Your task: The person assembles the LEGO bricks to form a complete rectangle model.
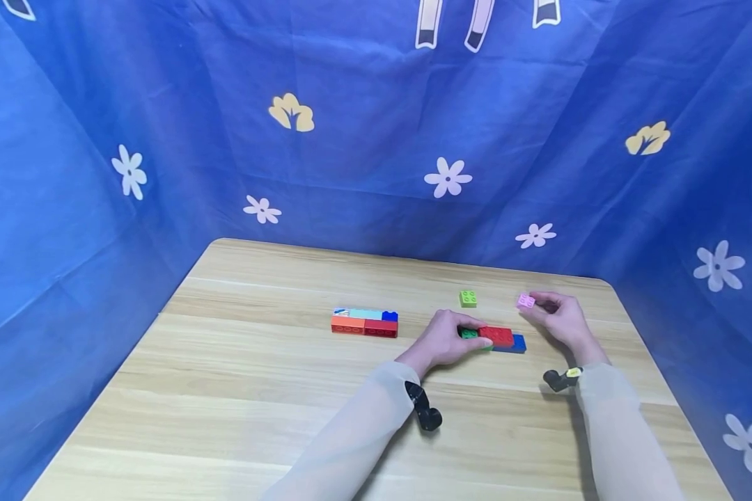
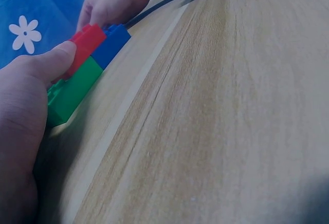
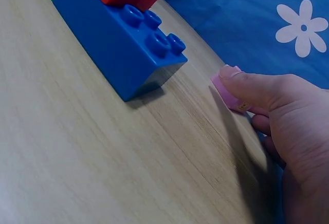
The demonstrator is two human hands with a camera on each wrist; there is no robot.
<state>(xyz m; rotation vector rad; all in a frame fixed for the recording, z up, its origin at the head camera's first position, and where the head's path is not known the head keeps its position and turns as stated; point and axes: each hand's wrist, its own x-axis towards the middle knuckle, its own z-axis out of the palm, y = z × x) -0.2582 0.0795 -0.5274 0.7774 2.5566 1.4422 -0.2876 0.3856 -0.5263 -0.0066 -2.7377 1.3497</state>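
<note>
My left hand (image 1: 443, 339) grips the left part of a small brick build, thumb along its near side. In that build a red brick (image 1: 496, 337) sits on top, bridging a green brick (image 2: 76, 93) at the left and a blue brick (image 3: 110, 41) at the right. Bare studs show on the blue brick's right end. Further right, my right hand (image 1: 559, 319) pinches a small pink brick (image 1: 526, 300) between thumb and fingers, close over the table. The right wrist view shows the thumb on the pink brick (image 3: 230, 91), apart from the blue one.
A lime-green brick (image 1: 468, 298) stands on the wooden table (image 1: 257, 390) behind the build. To the left is a joined block row with an orange brick (image 1: 347, 325) and a dark red brick (image 1: 381, 328) in front. Blue patterned cloth (image 1: 363, 139) surrounds the table's back and sides.
</note>
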